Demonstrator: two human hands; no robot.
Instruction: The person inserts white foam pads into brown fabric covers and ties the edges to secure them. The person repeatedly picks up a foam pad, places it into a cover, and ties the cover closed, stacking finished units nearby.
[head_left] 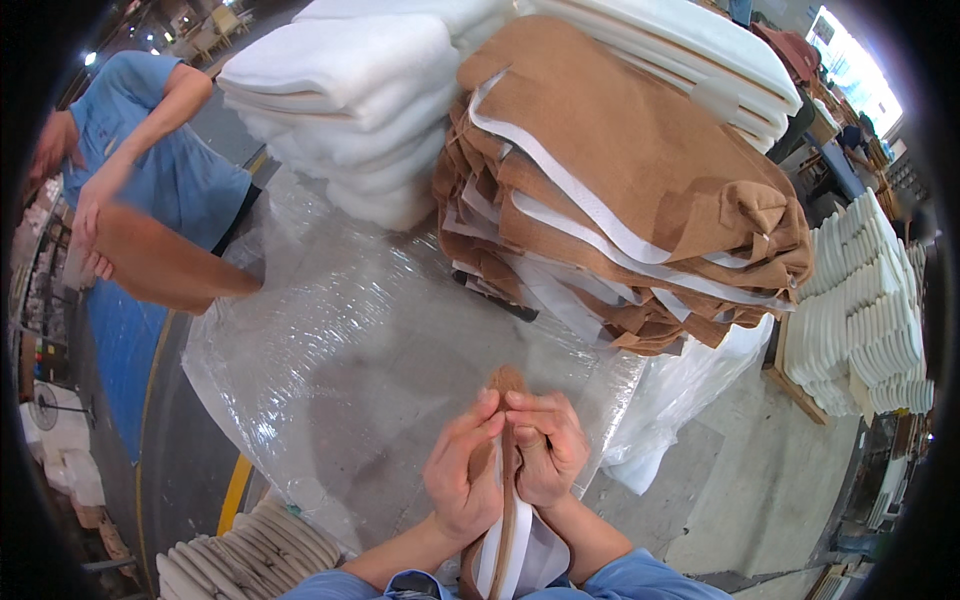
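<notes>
My left hand and my right hand meet close in front of me, their fingers closed on a brown fabric cover. The cover stands on edge between them, its far tip poking out past my fingertips. A white strip runs along its opening, and paler lining shows near my wrists. Beyond my hands, to the right, rises a tall pile of brown fabric covers with white edging. Its folds hang unevenly down the near side.
White padded cushions are stacked at the back left, on a table wrapped in clear plastic film. A co-worker in blue at the left handles a brown piece. White pads stand stacked at the right; pale rolls lie lower left.
</notes>
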